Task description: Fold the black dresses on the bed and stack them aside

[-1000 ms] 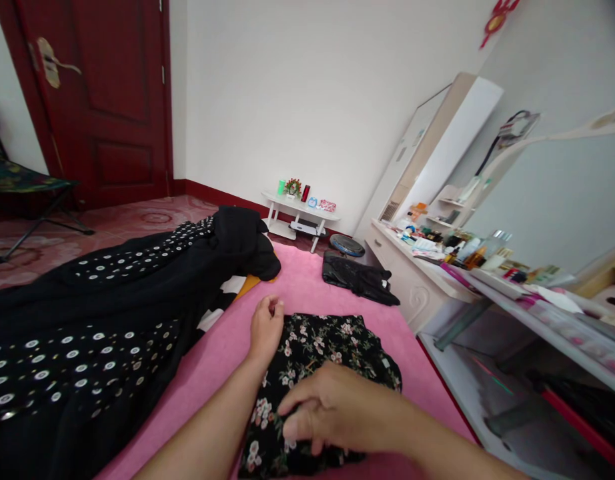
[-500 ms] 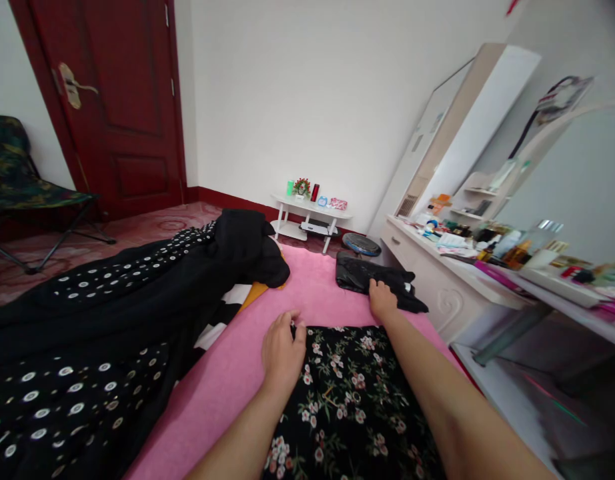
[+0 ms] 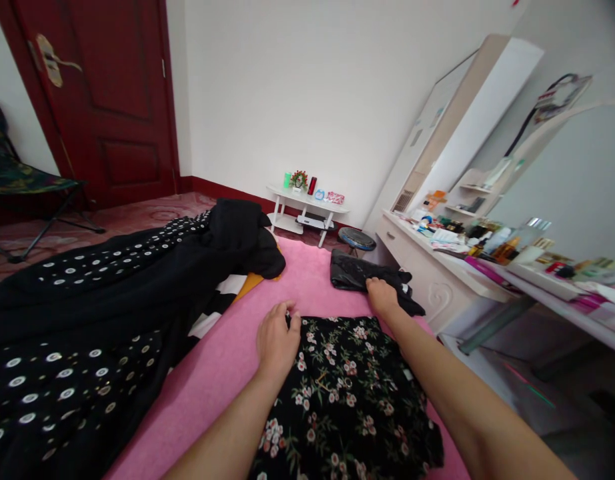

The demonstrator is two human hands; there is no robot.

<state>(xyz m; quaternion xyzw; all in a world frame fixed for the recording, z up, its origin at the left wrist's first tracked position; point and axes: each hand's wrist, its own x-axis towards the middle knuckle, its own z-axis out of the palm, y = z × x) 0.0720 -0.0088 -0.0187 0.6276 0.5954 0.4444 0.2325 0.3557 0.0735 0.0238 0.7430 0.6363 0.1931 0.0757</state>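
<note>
A black floral garment (image 3: 337,393) lies folded into a rough rectangle on the pink bedspread (image 3: 212,380), directly before me. My left hand (image 3: 279,340) rests at its far left corner, thumb and fingers apart, thumb along the edge. Farther off, my right hand (image 3: 382,297) reaches past the floral garment to a folded black garment (image 3: 355,272). Its fingers are curled on that garment's near edge, and the fingertips are partly hidden. On the left lies a loose heap of black clothing (image 3: 187,260) with white ring dots.
Striped and mustard cloth (image 3: 250,285) shows under the heap. A white dressing table (image 3: 412,247) crowded with bottles stands right of the bed. Beyond the bed are a low white table (image 3: 307,198) and a round stool (image 3: 357,239). A camouflage folding chair (image 3: 27,183) is at far left.
The view has shifted slightly, and more of the floral garment's right edge shows beside my right forearm. Both hands stay at nearly the same places on the garments.
</note>
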